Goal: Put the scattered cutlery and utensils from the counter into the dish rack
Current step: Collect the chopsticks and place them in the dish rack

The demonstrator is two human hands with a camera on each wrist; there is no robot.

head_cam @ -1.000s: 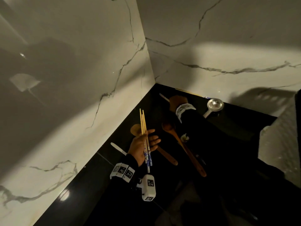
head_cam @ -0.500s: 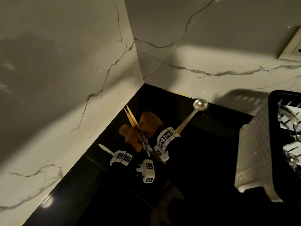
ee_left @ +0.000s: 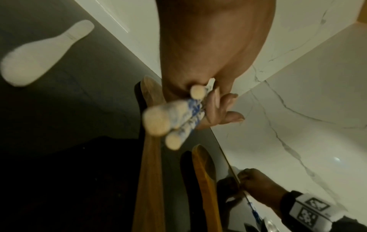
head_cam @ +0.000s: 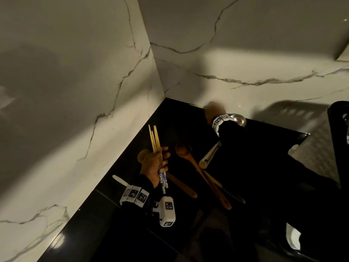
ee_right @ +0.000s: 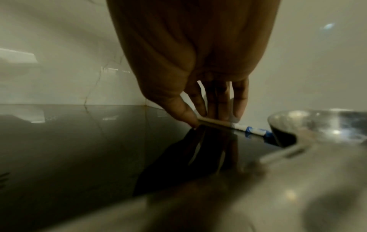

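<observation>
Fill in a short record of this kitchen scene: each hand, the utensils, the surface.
left hand: grips bundle of wooden chopsticks with blue-and-white ends
right hand: fingertips pinch single chopstick lying by the wall
on counter: two brown wooden spoons, steel ladle, white flat spatula
surface: glossy black counter

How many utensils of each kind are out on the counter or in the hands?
Chopsticks: 4, a bundle of 3 in the left hand, a single chopstick pinched by the right hand
Wooden spoons: 2
Metal ladle: 1
White paddle: 1
Total: 8; something dark under the spoons is unclear
</observation>
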